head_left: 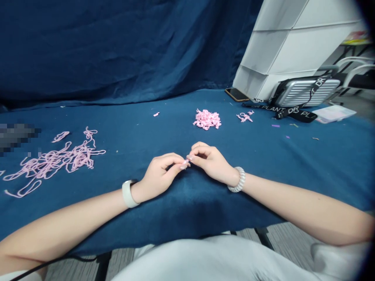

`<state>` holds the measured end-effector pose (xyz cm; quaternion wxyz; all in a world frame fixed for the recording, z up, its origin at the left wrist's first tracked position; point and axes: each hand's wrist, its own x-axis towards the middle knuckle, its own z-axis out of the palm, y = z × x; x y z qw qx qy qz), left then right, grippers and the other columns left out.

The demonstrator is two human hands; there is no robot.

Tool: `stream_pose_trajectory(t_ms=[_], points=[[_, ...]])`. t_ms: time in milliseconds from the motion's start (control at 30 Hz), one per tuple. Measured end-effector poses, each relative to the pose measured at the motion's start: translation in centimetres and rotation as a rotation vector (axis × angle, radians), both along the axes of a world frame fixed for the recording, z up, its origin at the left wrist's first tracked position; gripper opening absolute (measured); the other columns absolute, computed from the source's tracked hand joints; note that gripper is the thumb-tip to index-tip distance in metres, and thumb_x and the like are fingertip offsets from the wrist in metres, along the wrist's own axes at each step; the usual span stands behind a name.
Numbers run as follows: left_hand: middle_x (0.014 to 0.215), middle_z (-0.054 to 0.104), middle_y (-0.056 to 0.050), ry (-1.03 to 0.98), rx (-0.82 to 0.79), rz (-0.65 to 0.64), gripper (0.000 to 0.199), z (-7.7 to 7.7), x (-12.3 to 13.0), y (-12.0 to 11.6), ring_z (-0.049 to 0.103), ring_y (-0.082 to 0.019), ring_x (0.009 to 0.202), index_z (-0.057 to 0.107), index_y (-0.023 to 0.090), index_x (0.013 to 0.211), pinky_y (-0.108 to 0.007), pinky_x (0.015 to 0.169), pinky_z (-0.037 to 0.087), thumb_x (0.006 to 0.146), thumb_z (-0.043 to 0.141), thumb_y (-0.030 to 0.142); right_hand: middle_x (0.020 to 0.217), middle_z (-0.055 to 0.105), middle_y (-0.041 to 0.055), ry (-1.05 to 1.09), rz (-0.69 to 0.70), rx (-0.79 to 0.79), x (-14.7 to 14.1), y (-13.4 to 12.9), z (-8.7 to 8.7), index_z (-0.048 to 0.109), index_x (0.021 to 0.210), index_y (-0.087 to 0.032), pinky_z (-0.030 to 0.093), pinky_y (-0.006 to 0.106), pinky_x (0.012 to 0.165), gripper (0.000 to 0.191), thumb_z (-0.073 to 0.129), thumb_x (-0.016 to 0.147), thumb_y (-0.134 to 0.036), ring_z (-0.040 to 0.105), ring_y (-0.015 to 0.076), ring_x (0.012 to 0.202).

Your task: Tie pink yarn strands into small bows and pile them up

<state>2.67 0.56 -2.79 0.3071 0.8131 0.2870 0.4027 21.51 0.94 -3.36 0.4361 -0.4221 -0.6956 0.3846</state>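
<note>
My left hand (pixel 159 171) and my right hand (pixel 215 164) meet fingertip to fingertip above the blue cloth. Both are closed in a pinch on a small piece of pink yarn (pixel 185 162), mostly hidden by the fingers. Beyond my right hand lies a heap of small pink knotted yarn pieces (pixel 206 119). Loose strands of pink yarn (pixel 77 158) spread in a tangle to the left of my left hand. A smaller bunch of pink yarn (pixel 245 116) rests right of the heap, and a tiny pink scrap (pixel 156 114) sits to its left.
Blue cloth (pixel 131 128) covers the table, with a blue curtain (pixel 117 50) behind. At the back right are a phone (pixel 236 95), a white box structure (pixel 272 50), a silver ridged case (pixel 309 93) with a black lettered strap (pixel 288 111), and a flat clear box (pixel 334 113).
</note>
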Motion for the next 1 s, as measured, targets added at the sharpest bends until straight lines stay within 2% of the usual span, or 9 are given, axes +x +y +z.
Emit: stream_pose_trajectory(t_ms=[167,300,400,567,633,767,867,1000], points=[[0.083,0.071,-0.005,-0.031,-0.300,0.031,0.015,-0.11,0.20,-0.06,0.065,-0.015,0.076,0.069,0.015,0.083,-0.025,0.072,0.051,0.083,0.060,0.028,0.079,0.055,0.0027,-0.028,0.011,0.011,0.24,0.05,0.02,0.064,0.068,-0.016,0.042,0.029,0.072,0.016,0.057,0.082,-0.020,0.052,0.0123,0.074],[0.085,0.073,-0.006,-0.098,-0.421,0.047,0.016,-0.40,0.20,0.08,0.067,-0.017,0.078,0.071,0.015,0.085,-0.027,0.075,0.053,0.077,0.067,0.028,0.081,0.055,0.0030,-0.033,0.002,0.013,0.25,0.01,0.05,0.064,0.069,-0.016,0.041,0.030,0.073,0.013,0.059,0.081,-0.019,0.052,0.0126,0.075],[0.085,0.073,-0.006,-0.110,-0.412,0.084,0.016,-0.46,0.16,0.15,0.068,-0.017,0.077,0.072,0.015,0.085,-0.027,0.074,0.053,0.076,0.068,0.028,0.081,0.054,0.0032,-0.029,-0.018,0.006,0.16,0.00,0.10,0.064,0.070,-0.015,0.041,0.029,0.073,0.012,0.060,0.079,-0.020,0.052,0.0128,0.075],[0.084,0.073,-0.005,-0.108,-0.260,0.228,0.010,-0.07,0.16,0.01,0.067,-0.017,0.078,0.073,0.016,0.079,-0.027,0.077,0.053,0.074,0.069,0.024,0.078,0.055,0.0024,-0.009,-0.036,0.018,0.08,0.09,0.03,0.063,0.067,-0.016,0.042,0.029,0.071,0.013,0.060,0.079,-0.019,0.052,0.0124,0.074],[0.081,0.073,-0.005,-0.137,-0.283,0.228,0.009,-0.02,0.15,0.02,0.066,-0.015,0.072,0.073,0.016,0.078,-0.026,0.072,0.053,0.074,0.069,0.024,0.077,0.055,0.0025,-0.007,-0.038,0.016,0.08,0.12,-0.04,0.063,0.067,-0.016,0.042,0.029,0.071,0.013,0.061,0.079,-0.020,0.052,0.0124,0.074],[0.065,0.069,-0.003,-0.239,-0.510,0.134,0.013,-0.49,0.14,0.44,0.063,-0.013,0.058,0.071,0.014,0.079,-0.024,0.061,0.052,0.073,0.070,0.025,0.079,0.056,0.0031,-0.014,-0.038,0.003,0.07,0.13,-0.09,0.063,0.067,-0.016,0.042,0.029,0.073,0.012,0.061,0.078,-0.020,0.053,0.0130,0.075],[0.062,0.067,-0.003,-0.365,-0.694,0.072,0.016,-0.81,0.33,0.72,0.061,-0.012,0.055,0.070,0.013,0.080,-0.024,0.058,0.052,0.070,0.073,0.025,0.080,0.056,0.0033,-0.021,-0.043,0.002,0.05,0.08,-0.04,0.064,0.068,-0.016,0.042,0.030,0.072,0.012,0.061,0.078,-0.021,0.053,0.0137,0.076],[0.058,0.066,-0.001,-0.478,-0.895,0.022,0.017,-0.42,0.73,0.52,0.058,-0.009,0.050,0.068,0.013,0.074,-0.022,0.052,0.051,0.062,0.078,0.020,0.079,0.056,0.0031,-0.028,-0.045,0.004,-0.03,0.04,0.02,0.064,0.068,-0.016,0.042,0.030,0.071,0.011,0.061,0.079,-0.019,0.053,0.0137,0.076]])
